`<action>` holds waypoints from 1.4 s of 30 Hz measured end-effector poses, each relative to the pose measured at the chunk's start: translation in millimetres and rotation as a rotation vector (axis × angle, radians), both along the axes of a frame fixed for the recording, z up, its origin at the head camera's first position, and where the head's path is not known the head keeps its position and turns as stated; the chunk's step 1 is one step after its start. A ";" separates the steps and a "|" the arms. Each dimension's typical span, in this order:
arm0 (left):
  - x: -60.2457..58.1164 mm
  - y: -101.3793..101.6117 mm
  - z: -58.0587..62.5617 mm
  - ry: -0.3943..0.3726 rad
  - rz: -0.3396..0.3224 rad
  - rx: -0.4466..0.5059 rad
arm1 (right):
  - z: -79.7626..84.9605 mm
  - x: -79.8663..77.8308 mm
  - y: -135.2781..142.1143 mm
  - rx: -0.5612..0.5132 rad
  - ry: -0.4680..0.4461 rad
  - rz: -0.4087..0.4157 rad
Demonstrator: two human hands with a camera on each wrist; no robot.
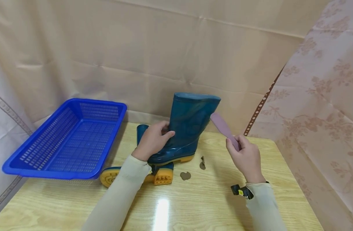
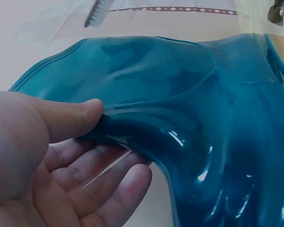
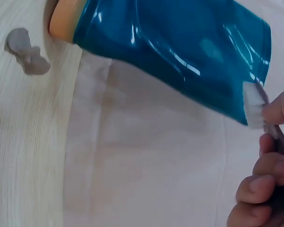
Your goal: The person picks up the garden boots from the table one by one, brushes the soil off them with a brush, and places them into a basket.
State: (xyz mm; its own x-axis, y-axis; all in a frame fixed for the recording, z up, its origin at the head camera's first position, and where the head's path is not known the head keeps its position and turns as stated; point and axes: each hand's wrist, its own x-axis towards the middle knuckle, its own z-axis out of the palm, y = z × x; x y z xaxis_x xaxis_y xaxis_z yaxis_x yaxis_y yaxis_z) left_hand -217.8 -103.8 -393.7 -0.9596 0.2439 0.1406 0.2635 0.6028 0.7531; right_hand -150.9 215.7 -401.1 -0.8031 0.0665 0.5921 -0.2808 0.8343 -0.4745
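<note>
A glossy teal rain boot (image 1: 185,128) with a yellow-orange sole stands with its shaft leaning slightly right. My left hand (image 1: 154,139) grips the front of the shaft, thumb on the near side and fingers behind, as the left wrist view shows. In my right hand (image 1: 247,157) is a brush (image 1: 221,125) with a flat pinkish-purple back. Its white bristles (image 3: 252,105) face the boot and overlap the shaft's upper edge in the right wrist view. A second boot (image 1: 163,176) lies on its side under my left forearm, sole toward me and partly hidden.
On the wooden table (image 1: 211,205) lie two brown, mud-like pieces (image 1: 185,175), right of the lying boot. A blue plastic basket (image 1: 111,138) with perforated walls stands at the left. Beige cloth (image 1: 136,57) hangs behind the table, and patterned cloth (image 1: 323,122) hangs at the right.
</note>
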 end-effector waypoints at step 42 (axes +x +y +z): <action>-2.1 -38.1 61.7 0.295 0.316 0.224 | -3.7 -4.3 18.4 0.132 -0.505 -0.036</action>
State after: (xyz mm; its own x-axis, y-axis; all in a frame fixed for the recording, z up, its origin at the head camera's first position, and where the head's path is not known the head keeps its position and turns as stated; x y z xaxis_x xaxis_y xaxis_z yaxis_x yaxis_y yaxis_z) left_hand -219.9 -141.9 -332.0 -0.8930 -0.1199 0.4337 0.3158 0.5196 0.7939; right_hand -155.2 234.2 -404.8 -0.9893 0.0507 0.1371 -0.0139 0.9010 -0.4336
